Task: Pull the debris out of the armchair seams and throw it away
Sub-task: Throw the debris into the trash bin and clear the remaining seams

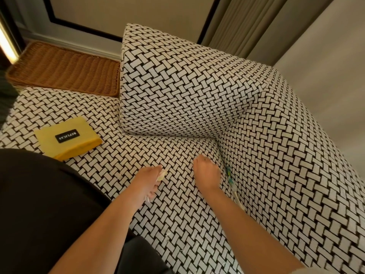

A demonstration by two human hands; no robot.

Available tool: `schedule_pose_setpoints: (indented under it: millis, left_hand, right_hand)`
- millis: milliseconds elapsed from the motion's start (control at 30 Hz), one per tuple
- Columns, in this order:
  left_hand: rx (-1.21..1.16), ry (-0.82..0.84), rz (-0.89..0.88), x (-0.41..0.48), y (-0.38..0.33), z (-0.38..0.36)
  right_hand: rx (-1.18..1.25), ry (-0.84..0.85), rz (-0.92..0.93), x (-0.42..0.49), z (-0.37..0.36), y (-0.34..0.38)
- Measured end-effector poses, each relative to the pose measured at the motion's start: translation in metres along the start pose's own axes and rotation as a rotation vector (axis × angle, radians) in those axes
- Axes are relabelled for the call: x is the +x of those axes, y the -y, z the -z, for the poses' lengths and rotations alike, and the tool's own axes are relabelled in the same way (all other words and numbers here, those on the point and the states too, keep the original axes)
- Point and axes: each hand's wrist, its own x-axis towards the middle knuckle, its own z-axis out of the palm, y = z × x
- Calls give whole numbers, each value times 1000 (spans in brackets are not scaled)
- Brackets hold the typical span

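Note:
The armchair seat (150, 155) is covered in black-and-white woven-pattern fabric. My left hand (147, 179) rests on the seat and holds pale scraps of paper debris (162, 174) between its curled fingers. My right hand (206, 172) is curled into a loose fist just left of the seam between seat and right arm; whether it holds anything is hidden. In that seam lies more debris: a blue-green wrapper scrap (229, 175) and a pale strip (238, 200) below it. Small white crumbs (167, 233) dot the seat near me.
A back cushion (177, 86) leans in the corner. A yellow pouch with a black label (68, 137) lies on the seat at left. A brown wicker tray (63, 70) sits behind the chair. Beige curtains (246, 26) hang at the back right.

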Motion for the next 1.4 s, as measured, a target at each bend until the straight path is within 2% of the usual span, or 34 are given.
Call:
schedule_pose_setpoints:
  millis: [100, 167, 267, 367, 467, 533, 633, 767, 1000, 1167, 1267, 1400]
  left_hand:
    - [-31, -23, 0, -9, -2, 1]
    - [-93, -40, -21, -18, -6, 3]
    - [-223, -59, -71, -36, -12, 9]
    - [-295, -85, -146, -59, -18, 25]
    - [-370, -122, -242, -84, -26, 49]
    - [-369, -177, -354, -100, -31, 69]
    - [-340, -271, -523, -126, -36, 99]
    - [-395, -429, -656, -159, -40, 149]
    - [-483, -643, -662, -180, -15, 252]
    - [-699, -726, -538, -154, 19, 319]
    - [-754, -786, -409, -132, 44, 353]
    - [-672, -875, -218, -111, 65, 386]
  right_hand:
    - [29, 76, 123, -1, -2, 3]
    - [233, 79, 143, -7, 2, 12]
    - [752, 33, -54, -14, 24, 35]
    - [1103, 38, -202, -12, 58, 59]
    - [1444, 209, -267, -9, 102, 83]
    - [1593, 327, -225, -12, 130, 104]
    - [1709, 445, -115, -19, 162, 143]
    - [1849, 644, 10, -31, 193, 205]
    - [1893, 950, 84, -45, 206, 327]
    - [1510, 808, 207, -37, 173, 413]
    - [1392, 857, 184, -29, 152, 451]
    - [1290, 936, 161, -27, 134, 484]
